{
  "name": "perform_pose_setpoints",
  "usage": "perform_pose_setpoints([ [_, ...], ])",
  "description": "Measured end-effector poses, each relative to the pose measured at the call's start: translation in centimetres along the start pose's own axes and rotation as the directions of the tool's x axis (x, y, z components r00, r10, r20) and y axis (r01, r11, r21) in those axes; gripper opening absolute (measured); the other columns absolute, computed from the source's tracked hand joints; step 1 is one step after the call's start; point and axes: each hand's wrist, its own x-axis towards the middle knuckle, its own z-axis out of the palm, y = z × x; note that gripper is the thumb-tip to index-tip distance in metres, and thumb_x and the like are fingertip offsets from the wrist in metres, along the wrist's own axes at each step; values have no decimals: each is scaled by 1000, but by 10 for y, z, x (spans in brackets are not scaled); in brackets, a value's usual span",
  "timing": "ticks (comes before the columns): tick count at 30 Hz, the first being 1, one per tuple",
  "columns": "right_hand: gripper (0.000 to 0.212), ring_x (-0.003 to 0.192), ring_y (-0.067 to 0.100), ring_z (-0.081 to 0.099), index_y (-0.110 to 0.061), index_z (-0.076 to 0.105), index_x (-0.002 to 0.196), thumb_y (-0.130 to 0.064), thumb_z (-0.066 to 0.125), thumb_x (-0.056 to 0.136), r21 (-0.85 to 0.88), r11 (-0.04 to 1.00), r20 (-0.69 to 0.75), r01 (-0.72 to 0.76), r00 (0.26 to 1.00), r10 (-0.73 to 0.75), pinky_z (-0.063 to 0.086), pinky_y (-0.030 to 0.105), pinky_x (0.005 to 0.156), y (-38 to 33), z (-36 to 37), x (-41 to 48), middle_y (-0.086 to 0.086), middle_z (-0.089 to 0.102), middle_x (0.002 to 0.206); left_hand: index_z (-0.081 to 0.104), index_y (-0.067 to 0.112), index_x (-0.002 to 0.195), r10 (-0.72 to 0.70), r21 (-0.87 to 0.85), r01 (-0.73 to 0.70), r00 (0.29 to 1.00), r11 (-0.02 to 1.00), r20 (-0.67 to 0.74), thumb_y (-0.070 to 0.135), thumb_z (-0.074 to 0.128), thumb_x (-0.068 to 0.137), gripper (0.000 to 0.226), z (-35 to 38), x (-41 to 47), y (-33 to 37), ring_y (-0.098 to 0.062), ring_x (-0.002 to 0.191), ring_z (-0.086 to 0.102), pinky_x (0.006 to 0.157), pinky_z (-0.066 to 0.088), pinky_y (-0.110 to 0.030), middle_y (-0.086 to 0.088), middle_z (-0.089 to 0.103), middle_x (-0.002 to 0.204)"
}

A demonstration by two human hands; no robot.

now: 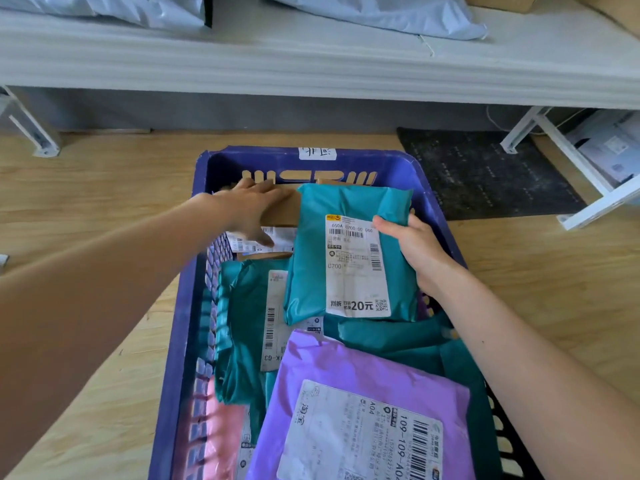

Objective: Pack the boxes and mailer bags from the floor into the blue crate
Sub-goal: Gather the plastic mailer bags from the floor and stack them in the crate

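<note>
Blue crate (194, 306) sits on the wooden floor (554, 271), full of mailer bags. At its far end the left hand (249, 209) lies spread on a cardboard box (284, 213). Over the crate's middle, the right hand (415, 251) pinches a teal mailer bag (311, 265) by its edge, thumb on top. A purple mailer bag (346, 368) lies at the near end.

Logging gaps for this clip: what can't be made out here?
Head view, cardboard box: mostly covered by the left hand and held teal mailer.
Head view, right hand: fingers behind that mailer, grip partly hidden.
Head view, purple mailer and blue crate: cut off by the bottom edge.
</note>
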Motion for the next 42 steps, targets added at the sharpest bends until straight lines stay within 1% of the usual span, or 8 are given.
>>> perform_pose_setpoints([
  [9, 21, 87, 17, 69, -21, 64, 107, -24, 67, 87, 14, 1000, -32, 5, 999, -5, 53, 31, 73, 3, 2, -3, -1, 73, 99, -5, 33, 149, -117, 84, 131, 982, 988, -150, 51, 65, 80, 99, 18, 9, 24, -41, 138, 15, 105, 31, -62, -9, 9, 154],
  [13, 28, 88, 19, 68, -22, 61, 113, -31, 67, 87, 59, 998, -114, 3, 993, 4, 53, 36, 80, -4, -4, -8, 0, 71, 100, 34, 15, 140, -97, 5, 103, 956, 995, -277, 25, 59, 87, 59, 5, -21, 29, -41, 132, 27, 101, 40, -54, -15, 24, 146],
  [16, 26, 81, 19, 66, -22, 60, 111, -33, 65, 88, 141, 990, -147, -32, 988, 53, 52, 36, 78, -10, -9, -15, 0, 69, 94, 54, 14, 122, -64, -106, 38, 962, 994, -265, 32, 46, 94, 34, 10, -54, 47, -29, 108, 52, 81, 49, -39, -10, 43, 128],
  [19, 16, 80, 21, 65, -23, 61, 96, -35, 66, 86, 190, 980, -170, -63, 981, 96, 52, 39, 83, -13, -12, -25, 1, 69, 91, 53, 20, 125, -10, -76, 1, 993, 997, -121, 43, 44, 92, 41, 22, -73, 62, -31, 101, 55, 73, 44, -37, -8, 34, 124],
  [27, 12, 73, 15, 60, -23, 55, 94, -32, 62, 91, 250, 968, -245, -35, 964, 99, 47, 29, 63, -14, -14, -39, -3, 64, 84, 32, 26, 144, -35, -5, 35, 998, 999, -49, 64, 45, 86, 70, 46, -70, 68, -30, 135, 23, 110, 29, -50, -11, 15, 143],
  [30, 12, 74, 16, 61, -24, 55, 88, -33, 62, 90, 261, 964, -256, -39, 961, 108, 50, 30, 67, -13, -14, -39, -2, 65, 85, 35, 22, 141, -27, 36, 31, 993, 999, -119, 63, 48, 85, 71, 46, -71, 74, -27, 130, 31, 105, 35, -48, -10, 27, 135],
  [36, 36, 86, 21, 67, -18, 61, 116, -39, 65, 87, 257, 962, -239, -95, 958, 158, 53, 33, 70, -9, -19, -36, 3, 71, 102, 52, 8, 114, -2, -397, 42, 995, 917, 100, 48, 71, 77, 58, 31, -61, 58, -24, 98, 55, 82, 46, -33, -7, 59, 114],
  [42, 38, 82, 19, 66, -17, 63, 116, -41, 64, 87, 263, 955, -210, -137, 958, 196, 49, 31, 62, -7, -20, -35, 3, 71, 103, 52, 13, 70, -45, -607, 62, 998, 792, 43, 33, 71, 82, 30, -2, -72, 40, -12, 59, 40, 52, 31, -22, 1, 45, 68],
])
